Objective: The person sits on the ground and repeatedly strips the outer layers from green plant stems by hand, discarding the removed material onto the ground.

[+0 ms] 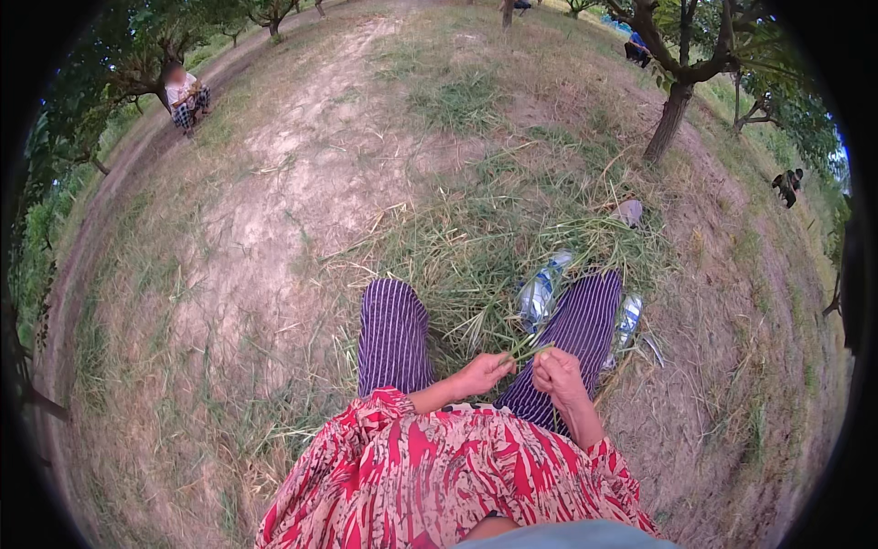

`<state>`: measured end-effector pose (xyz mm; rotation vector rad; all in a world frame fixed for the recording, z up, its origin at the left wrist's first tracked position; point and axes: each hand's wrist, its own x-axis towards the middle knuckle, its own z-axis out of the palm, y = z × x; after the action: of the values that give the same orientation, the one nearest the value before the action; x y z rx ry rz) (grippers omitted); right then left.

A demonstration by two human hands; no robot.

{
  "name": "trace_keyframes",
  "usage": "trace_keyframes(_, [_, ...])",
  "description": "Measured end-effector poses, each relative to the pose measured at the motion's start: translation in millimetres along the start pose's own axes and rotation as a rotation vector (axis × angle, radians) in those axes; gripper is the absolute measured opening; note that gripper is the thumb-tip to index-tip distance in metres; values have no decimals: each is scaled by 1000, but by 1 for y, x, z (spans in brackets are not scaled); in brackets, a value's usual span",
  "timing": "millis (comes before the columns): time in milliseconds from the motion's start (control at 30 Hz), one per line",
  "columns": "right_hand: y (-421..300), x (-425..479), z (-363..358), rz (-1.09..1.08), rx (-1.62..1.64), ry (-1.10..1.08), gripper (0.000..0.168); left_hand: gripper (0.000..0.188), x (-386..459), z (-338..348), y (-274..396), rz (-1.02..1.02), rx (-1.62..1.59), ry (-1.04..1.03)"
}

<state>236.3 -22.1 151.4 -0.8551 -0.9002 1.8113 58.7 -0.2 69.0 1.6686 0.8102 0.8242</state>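
Note:
A few green grass stems (527, 352) run between my two hands, just above my right thigh. My left hand (488, 372) has its fingers closed on one end of them. The other end is pinched in my right hand (554, 370), which is curled in a fist. Loose cut grass (446, 254) lies in a heap between and beyond my knees. Part of that heap covers a clear plastic bottle (540, 295) with blue-and-white markings, beside my right knee. Striped purple trousers (392, 329) cover my legs.
Another shiny blue-and-white plastic item (629, 317) and a thin pale blade-like piece (654, 348) lie right of my knee. A greyish object (627, 213) sits beyond the grass. One tree trunk (669, 120) stands ahead right. A person (184, 96) squats far left; another person (787, 187) is far right.

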Motion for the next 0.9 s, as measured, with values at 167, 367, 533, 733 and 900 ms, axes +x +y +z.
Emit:
trace_keyframes(167, [31, 7, 2, 28, -408, 48, 17, 19, -3, 3, 29, -272, -520, -16])
trace_keyframes(367, [40, 18, -16, -382, -1171, 27, 28, 21, 3, -38, 21, -398, -918, 346])
trace_keyframes(533, [30, 30, -14, -228, -901, 135, 22, 19, -5, -37, 5, -402, -1007, 284])
trace_keyframes(733, [41, 32, -10, -235, -991, 131, 7, 15, -7, -30, 14, -413, -905, 250])
trace_keyframes(900, [48, 31, -3, -327, -1089, 119, 7, 7, -5, -25, 4, -368, -773, 360])
